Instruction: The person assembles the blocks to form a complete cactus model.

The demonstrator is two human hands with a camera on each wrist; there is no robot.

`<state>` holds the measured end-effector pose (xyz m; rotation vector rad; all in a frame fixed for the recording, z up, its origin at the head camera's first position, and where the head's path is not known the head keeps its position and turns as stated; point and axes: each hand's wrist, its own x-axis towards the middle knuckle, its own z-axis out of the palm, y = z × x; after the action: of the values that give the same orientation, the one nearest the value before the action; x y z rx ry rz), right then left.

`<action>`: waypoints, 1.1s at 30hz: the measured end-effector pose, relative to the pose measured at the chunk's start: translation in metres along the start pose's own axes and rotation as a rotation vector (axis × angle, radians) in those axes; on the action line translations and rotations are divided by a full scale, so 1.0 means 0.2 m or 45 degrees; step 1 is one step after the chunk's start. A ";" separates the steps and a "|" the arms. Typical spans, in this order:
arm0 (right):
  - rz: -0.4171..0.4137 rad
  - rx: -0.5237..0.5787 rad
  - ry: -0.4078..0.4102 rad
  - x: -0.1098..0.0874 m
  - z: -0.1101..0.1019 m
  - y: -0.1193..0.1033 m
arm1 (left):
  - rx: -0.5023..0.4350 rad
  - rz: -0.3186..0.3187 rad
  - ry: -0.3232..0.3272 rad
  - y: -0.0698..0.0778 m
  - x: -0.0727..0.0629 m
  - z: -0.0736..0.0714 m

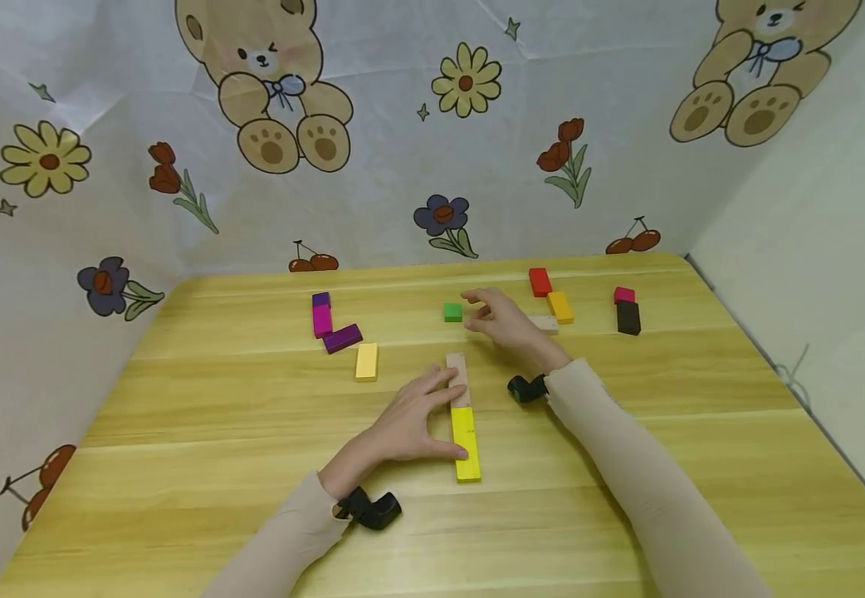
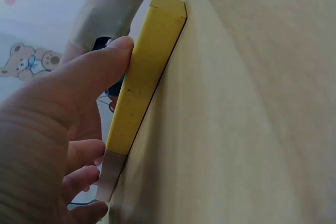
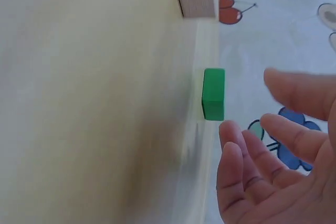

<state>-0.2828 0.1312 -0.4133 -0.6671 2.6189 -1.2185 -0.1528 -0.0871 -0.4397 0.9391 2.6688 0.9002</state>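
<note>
My left hand rests along a straight row of two blocks in the head view. Its thumb touches the yellow block, and its spread fingers lie over the plain wooden block that adjoins the yellow one's far end. In the left wrist view the thumb sits against the side of the yellow block. A small green block stands farther back on the table. Just right of it hovers my right hand, fingers apart with nothing between them. The green block lies beyond the fingertips in the right wrist view.
On the left lie magenta, purple and pale yellow blocks. Behind my right hand are red, orange and plain wooden blocks. A black block touches a pink one. A printed curtain backs the table.
</note>
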 end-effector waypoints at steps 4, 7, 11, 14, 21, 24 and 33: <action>0.096 0.000 -0.026 0.10 0.02 0.00 | -0.010 -0.006 0.011 -0.02 -0.01 0.01; 0.148 -0.001 -0.045 0.15 0.03 0.00 | -0.017 0.011 0.040 -0.03 0.00 0.02; 0.171 -0.036 -0.048 0.19 0.04 0.02 | -0.027 0.032 0.061 -0.04 0.00 0.04; 0.163 -0.077 -0.043 0.21 0.05 0.02 | -0.027 0.049 0.076 -0.04 0.00 0.04; 0.125 -0.126 -0.033 0.21 0.06 0.02 | -0.033 0.049 0.086 -0.05 0.00 0.04; 0.120 -0.116 -0.048 0.19 0.05 0.02 | -0.029 0.038 0.074 -0.05 0.00 0.04; 0.087 -0.079 -0.129 0.07 0.03 0.01 | -0.039 0.052 0.075 -0.05 0.00 0.04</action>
<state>-0.2942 0.1218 -0.4192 -0.6268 2.5824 -1.0605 -0.1559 -0.0895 -0.4519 0.9787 2.6853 0.9895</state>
